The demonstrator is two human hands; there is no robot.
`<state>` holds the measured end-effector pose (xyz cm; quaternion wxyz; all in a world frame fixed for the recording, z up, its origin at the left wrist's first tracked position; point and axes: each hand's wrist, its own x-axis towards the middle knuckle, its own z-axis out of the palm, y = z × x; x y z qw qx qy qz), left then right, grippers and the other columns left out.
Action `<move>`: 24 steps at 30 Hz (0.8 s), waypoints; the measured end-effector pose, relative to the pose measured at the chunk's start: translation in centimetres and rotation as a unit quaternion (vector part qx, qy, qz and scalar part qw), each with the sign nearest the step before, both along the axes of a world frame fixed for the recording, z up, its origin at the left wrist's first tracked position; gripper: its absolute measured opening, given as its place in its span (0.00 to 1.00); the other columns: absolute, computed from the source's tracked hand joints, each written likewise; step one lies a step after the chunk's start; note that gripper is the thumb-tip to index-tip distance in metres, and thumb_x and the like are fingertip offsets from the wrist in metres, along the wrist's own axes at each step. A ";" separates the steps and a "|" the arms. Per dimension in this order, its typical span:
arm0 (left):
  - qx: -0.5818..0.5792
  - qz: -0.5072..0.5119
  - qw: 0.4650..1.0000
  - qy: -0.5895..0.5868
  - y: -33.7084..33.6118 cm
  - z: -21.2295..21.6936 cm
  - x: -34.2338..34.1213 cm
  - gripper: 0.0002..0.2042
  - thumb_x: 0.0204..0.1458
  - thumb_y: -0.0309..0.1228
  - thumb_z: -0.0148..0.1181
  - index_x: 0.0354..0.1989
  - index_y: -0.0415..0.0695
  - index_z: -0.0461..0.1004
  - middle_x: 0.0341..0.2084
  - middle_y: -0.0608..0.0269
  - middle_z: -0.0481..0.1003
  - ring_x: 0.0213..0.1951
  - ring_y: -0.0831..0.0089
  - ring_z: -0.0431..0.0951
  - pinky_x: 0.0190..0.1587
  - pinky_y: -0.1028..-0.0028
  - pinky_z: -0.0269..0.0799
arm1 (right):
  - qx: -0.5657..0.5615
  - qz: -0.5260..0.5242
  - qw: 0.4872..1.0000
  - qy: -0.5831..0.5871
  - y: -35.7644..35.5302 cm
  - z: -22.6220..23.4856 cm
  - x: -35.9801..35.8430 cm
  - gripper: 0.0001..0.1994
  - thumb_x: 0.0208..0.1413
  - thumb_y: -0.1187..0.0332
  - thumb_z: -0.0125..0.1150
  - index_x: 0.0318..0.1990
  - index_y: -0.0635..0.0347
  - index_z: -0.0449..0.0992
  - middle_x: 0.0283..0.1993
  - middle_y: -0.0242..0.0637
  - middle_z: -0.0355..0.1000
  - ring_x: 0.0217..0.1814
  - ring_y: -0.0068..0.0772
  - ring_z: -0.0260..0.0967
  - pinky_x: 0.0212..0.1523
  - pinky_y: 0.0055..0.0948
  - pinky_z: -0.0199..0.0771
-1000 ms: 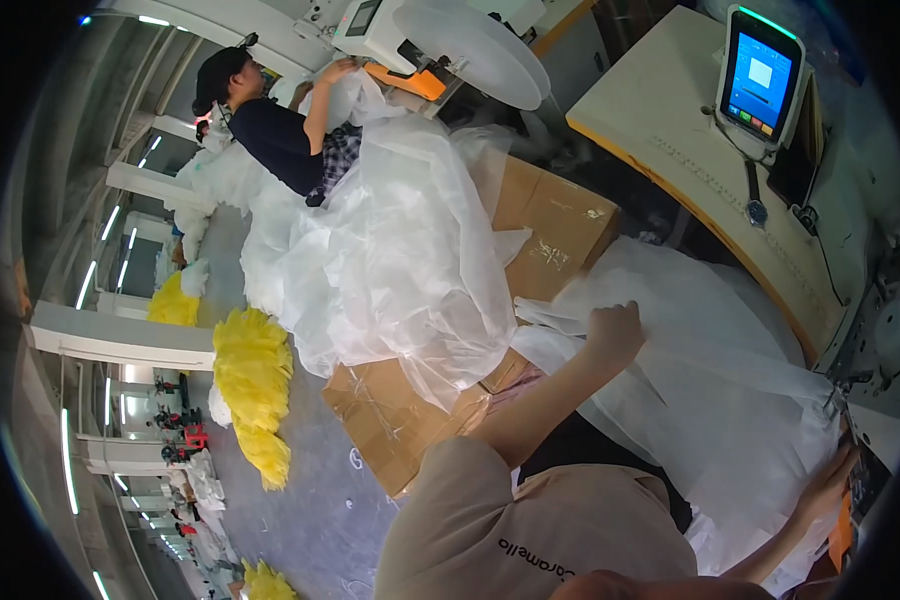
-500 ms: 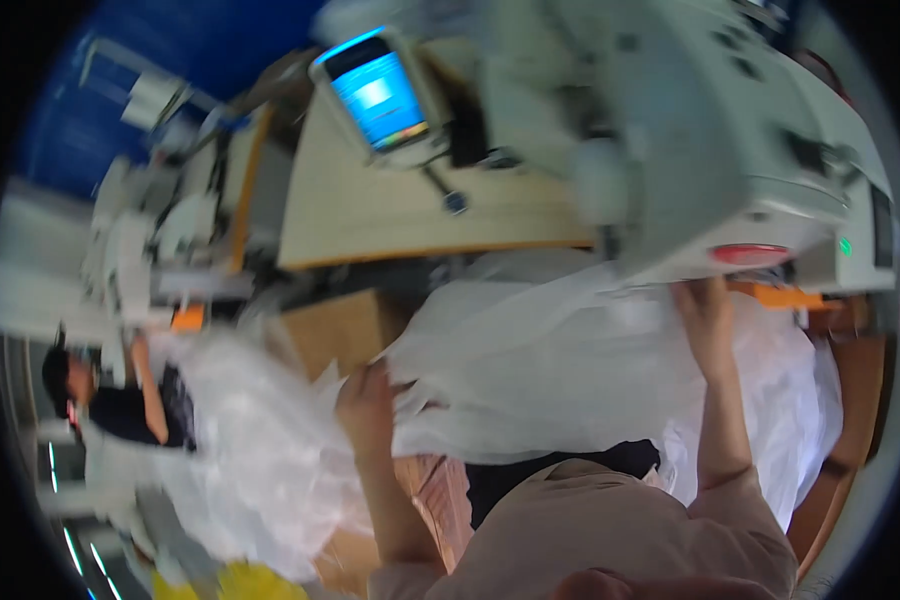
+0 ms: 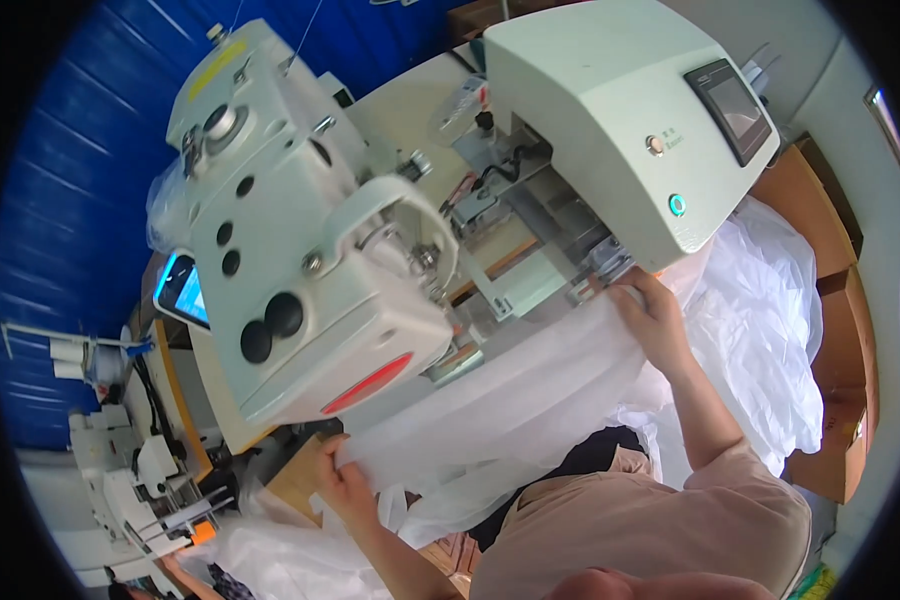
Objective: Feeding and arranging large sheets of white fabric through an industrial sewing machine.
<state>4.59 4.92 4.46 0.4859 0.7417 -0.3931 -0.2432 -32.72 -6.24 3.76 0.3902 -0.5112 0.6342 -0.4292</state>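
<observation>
A strip of sheer white fabric (image 3: pixel 500 385) stretches between my two hands, in front of a pale sewing machine (image 3: pixel 310 270). My left hand (image 3: pixel 344 482) is closed on the fabric's left end, below the machine's head. At the right, my right hand (image 3: pixel 655 318) pinches the fabric's upper edge. Its fingertips are close beside a small metal and clear part (image 3: pixel 602 268) under the machine's control box (image 3: pixel 610 110); whether they touch it I cannot tell. The fabric's far edge lies along the machine's metal plate (image 3: pixel 520 290).
White fabric (image 3: pixel 755 320) is heaped at the right beside cardboard boxes (image 3: pixel 842 370). More fabric (image 3: pixel 280 555) is piled at the lower left, near another sewing machine (image 3: pixel 135 480) and a person's arm (image 3: pixel 188 578). A lit screen (image 3: pixel 182 290) stands behind the near machine.
My view has swung to the right, so the machine now stands left of centre and its control box shows. Both hands keep hold of the white fabric, which is now drawn into a strip.
</observation>
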 end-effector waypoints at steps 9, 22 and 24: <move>-0.094 -0.077 0.956 -0.267 -2.1 -4.8 -0.1 0.07 0.48 0.16 0.47 0.32 0.41 0.68 0.34 0.56 0.73 0.31 0.64 0.73 0.32 0.71 0.69 | -0.262 -0.002 0.880 0.396 -1.6 -1.0 -0.3 0.05 0.47 0.71 0.61 0.32 0.60 0.74 0.30 0.45 0.70 0.34 0.47 0.68 0.38 0.38 0.66; 0.042 -0.005 0.958 -0.283 6.3 -9.3 7.6 0.06 0.44 0.32 0.60 0.30 0.47 0.73 0.22 0.60 0.73 0.27 0.58 0.73 0.29 0.64 0.68 | -0.353 0.163 0.676 0.625 0.9 -1.0 5.2 0.31 0.56 0.46 0.47 0.61 0.57 0.59 0.62 0.41 0.58 0.62 0.44 0.55 0.60 0.46 0.52; 0.184 0.239 0.888 -0.347 17.9 -18.0 11.7 0.08 0.49 0.36 0.57 0.33 0.45 0.73 0.22 0.58 0.73 0.23 0.56 0.73 0.25 0.62 0.67 | -0.284 0.373 0.696 0.545 1.0 -4.9 4.4 0.40 0.53 0.39 0.44 0.66 0.56 0.45 0.67 0.42 0.47 0.68 0.51 0.41 0.63 0.52 0.41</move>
